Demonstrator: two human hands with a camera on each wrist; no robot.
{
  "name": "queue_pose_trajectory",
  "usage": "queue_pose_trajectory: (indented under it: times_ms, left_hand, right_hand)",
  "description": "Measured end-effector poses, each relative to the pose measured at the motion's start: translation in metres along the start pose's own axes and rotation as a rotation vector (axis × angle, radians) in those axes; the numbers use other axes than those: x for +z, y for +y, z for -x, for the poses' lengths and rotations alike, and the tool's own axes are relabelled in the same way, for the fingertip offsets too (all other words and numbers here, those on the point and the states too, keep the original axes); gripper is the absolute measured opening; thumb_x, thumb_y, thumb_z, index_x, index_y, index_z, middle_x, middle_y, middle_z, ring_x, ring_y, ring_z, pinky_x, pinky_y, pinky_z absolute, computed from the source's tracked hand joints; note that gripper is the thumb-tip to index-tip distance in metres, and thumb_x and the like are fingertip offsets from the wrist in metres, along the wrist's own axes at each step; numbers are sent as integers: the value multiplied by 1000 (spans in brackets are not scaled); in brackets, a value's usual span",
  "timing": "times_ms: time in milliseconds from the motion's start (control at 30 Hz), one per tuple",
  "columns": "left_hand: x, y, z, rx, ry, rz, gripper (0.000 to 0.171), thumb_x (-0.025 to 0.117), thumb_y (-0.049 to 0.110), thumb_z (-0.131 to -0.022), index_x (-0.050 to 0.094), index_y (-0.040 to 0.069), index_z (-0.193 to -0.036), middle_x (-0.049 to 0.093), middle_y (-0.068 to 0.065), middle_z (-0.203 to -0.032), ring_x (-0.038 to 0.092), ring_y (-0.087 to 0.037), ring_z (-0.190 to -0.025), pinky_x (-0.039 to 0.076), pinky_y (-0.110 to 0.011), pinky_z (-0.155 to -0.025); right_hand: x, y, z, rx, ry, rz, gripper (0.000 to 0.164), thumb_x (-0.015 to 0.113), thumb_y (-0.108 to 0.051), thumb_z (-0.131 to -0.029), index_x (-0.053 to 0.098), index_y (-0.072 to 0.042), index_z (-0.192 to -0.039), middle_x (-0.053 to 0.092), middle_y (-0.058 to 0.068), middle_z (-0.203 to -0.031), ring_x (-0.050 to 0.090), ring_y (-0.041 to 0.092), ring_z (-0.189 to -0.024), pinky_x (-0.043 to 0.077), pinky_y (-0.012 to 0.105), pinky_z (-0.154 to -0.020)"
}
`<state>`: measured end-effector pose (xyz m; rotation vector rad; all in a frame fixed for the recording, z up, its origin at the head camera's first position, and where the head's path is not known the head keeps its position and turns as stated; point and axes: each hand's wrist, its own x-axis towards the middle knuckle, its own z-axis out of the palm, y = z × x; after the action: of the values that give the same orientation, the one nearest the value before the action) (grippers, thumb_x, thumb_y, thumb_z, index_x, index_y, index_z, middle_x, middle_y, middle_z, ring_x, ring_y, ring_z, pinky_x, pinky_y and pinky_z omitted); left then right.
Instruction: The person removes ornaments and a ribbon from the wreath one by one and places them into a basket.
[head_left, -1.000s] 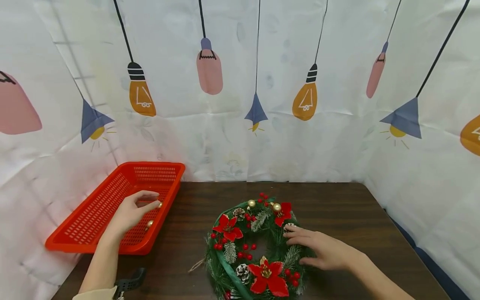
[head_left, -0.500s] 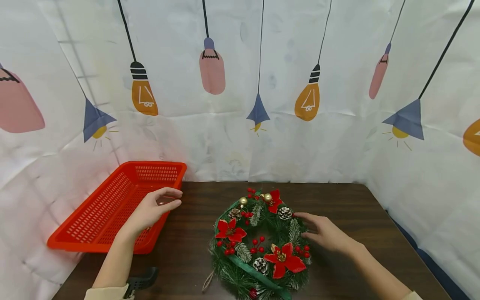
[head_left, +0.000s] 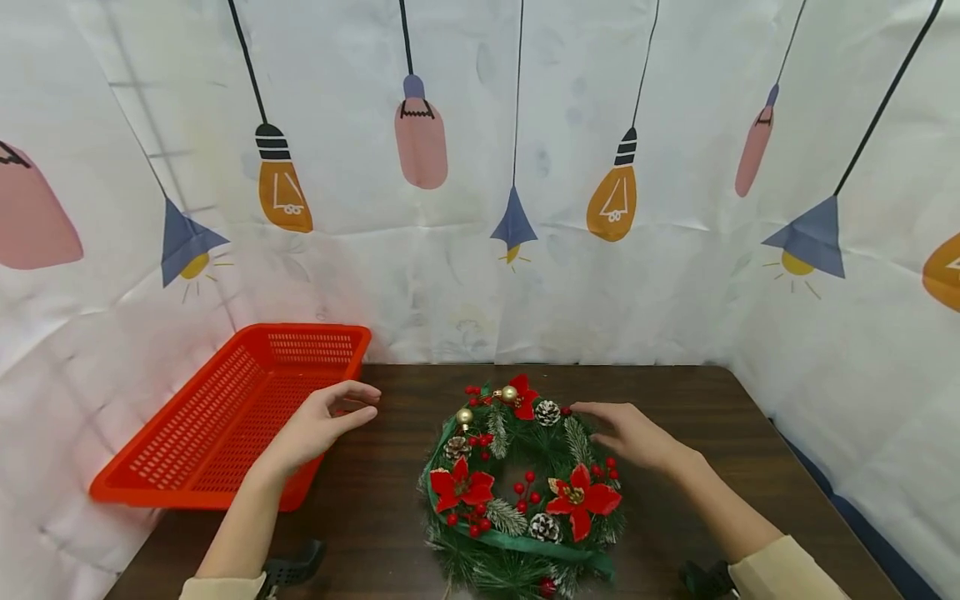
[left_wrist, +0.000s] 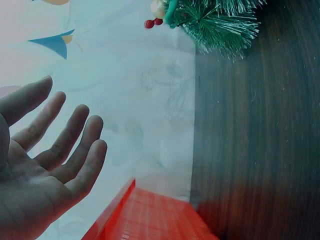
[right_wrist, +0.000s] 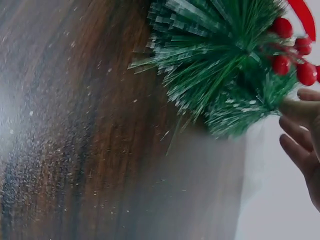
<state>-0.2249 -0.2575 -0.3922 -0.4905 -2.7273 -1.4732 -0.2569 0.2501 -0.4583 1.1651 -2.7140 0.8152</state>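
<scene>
A green Christmas wreath (head_left: 510,554) lies on the table in the head view, trimmed with red poinsettias (head_left: 461,486), pinecones (head_left: 544,527), red berries and small gold balls (head_left: 465,416). At its right edge my right hand (head_left: 637,435) touches the greenery, fingers fairly straight and pointing at the upper pinecone. Up close in the right wrist view, the thumb (right_wrist: 295,110) meets the sprigs while other fingertips stay apart from them. My left hand (head_left: 321,423) hovers above the right rim of the red basket (head_left: 247,408). Its palm holds nothing, and its fingers (left_wrist: 75,140) are spread and loosely bent.
The dark wooden table (head_left: 675,392) carries the wreath in the middle and the basket at the left. A white cloth (head_left: 465,292) printed with lamps hangs behind and around both sides. Part of the basket's inside is hidden by my left forearm.
The wreath has turned counter-clockwise, its gold balls shifting left, with my right hand moving up along its edge. My left hand has drawn right, from over the basket's inside to its rim.
</scene>
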Motion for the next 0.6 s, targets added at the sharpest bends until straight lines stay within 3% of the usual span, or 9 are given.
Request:
queue_pose_trajectory:
  times_ms: [200, 300, 433, 533, 600]
  left_hand:
    - [12, -1, -5, 31, -43, 21, 32, 72, 26, -99, 67, 8, -126, 67, -9, -124, 63, -33, -112, 54, -42, -89]
    - [20, -2, -8, 30, -61, 35, 30, 72, 26, -99, 69, 10, -124, 68, -7, -122, 64, -32, -110, 54, -41, -89]
    - [33, -3, -12, 27, -86, 45, 27, 72, 26, -99, 70, 12, -122, 68, -6, -121, 64, -31, -111, 54, -41, -90]
    - [43, -3, -15, 31, -110, 71, 28, 71, 26, -100, 70, 10, -123, 68, -7, -123, 62, -34, -114, 54, -44, -93]
    - [49, -3, -17, 30, -120, 94, 28, 70, 26, -100, 70, 10, -123, 67, -8, -125, 62, -34, -117, 53, -46, -94]
  right_hand:
    - [-2, -29, 8, -15, 126, 86, 43, 66, 1, -98, 60, 1, -140, 60, 19, -141, 67, 25, -115, 56, 45, -89]
    - [0, -53, 17, 11, 141, 83, 42, 64, -9, -102, 58, -1, -143, 57, 18, -145, 70, 15, -93, 55, 38, -79]
    - [8, -83, 28, 44, 109, 100, 49, 65, -25, -104, 54, -6, -149, 51, 14, -152, 68, 21, -110, 57, 43, -89]
    - [17, -98, 37, 46, 104, 155, 52, 63, -31, -104, 53, -7, -149, 48, 12, -155, 52, 30, -136, 52, 50, -98]
    - [24, -103, 42, 27, 115, 195, 52, 63, -33, -104, 55, -7, -148, 48, 10, -155, 52, 28, -137, 53, 49, -97]
